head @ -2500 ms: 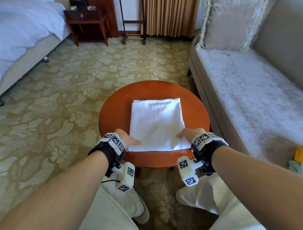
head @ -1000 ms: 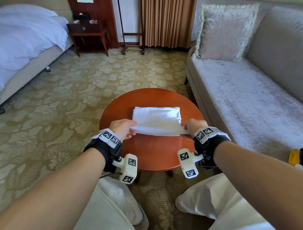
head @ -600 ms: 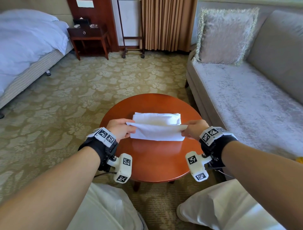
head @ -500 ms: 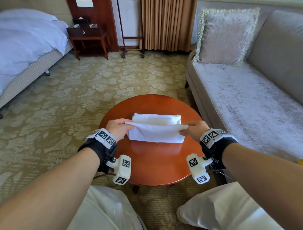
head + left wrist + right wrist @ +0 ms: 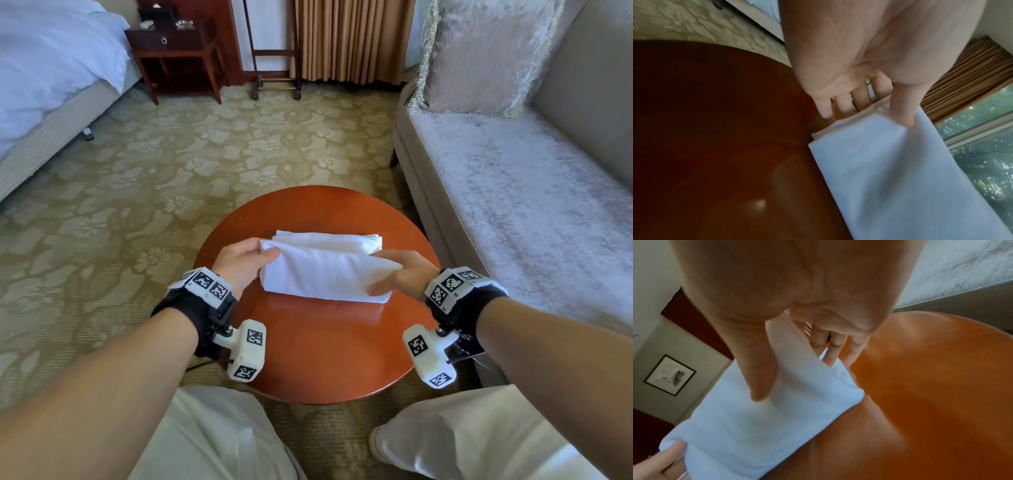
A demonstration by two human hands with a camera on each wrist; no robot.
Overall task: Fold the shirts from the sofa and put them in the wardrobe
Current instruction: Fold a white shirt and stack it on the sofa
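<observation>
Each hand, left hand [image 5: 239,265] and right hand [image 5: 402,274], pinches an end of the folded shirt [image 5: 325,274] on the desk [image 5: 329,346]. It looks light, soft and floppy; supporting both ends should keep the fold.

The head view looks forward and down from above the near edge of a round, glossy red-brown wooden table [image 5: 318,349], taking in floor and furniture around it. The left wrist view sits very close over the table's left part [image 5: 719,146], facing along the palm toward a curtained window. The right wrist view hovers equally close over the table's right part [image 5: 931,394], facing a wall. All three share the tabletop and the folded white cloth shirt [image 5: 325,270] lying on it.
</observation>
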